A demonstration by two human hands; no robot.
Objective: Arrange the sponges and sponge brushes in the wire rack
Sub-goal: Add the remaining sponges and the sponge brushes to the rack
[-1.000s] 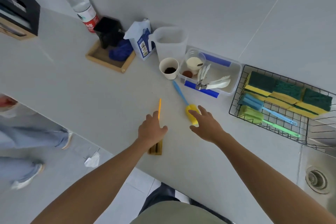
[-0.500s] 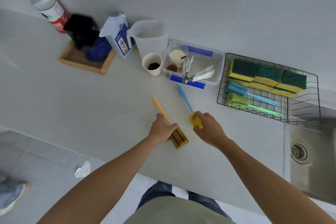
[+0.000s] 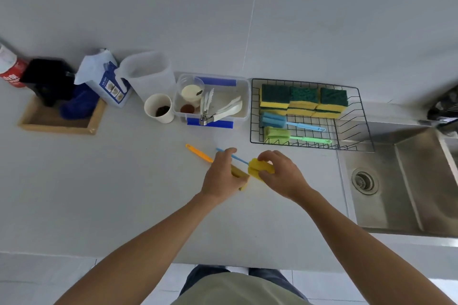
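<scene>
Hands (image 3: pixel 224 176) now grip both sponge brushes (image 3: pixel 260 168), previously only reaching.

Pale grey kitchen corner, evenly lit

We are looking down at a light grey surface (image 3: pixel 104 181) running along a wall (image 3: pixel 322 20) of large pale tiles with thin seams. A stainless steel sink (image 3: pixel 406 181) with a round drain (image 3: pixel 365 181) is sitting at the right, and light floor tiles (image 3: pixel 37 277) are showing below the front edge.

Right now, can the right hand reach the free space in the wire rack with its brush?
Probably yes: the right hand holds the yellow sponge brush, and nothing stands between it and the wire rack.
</scene>
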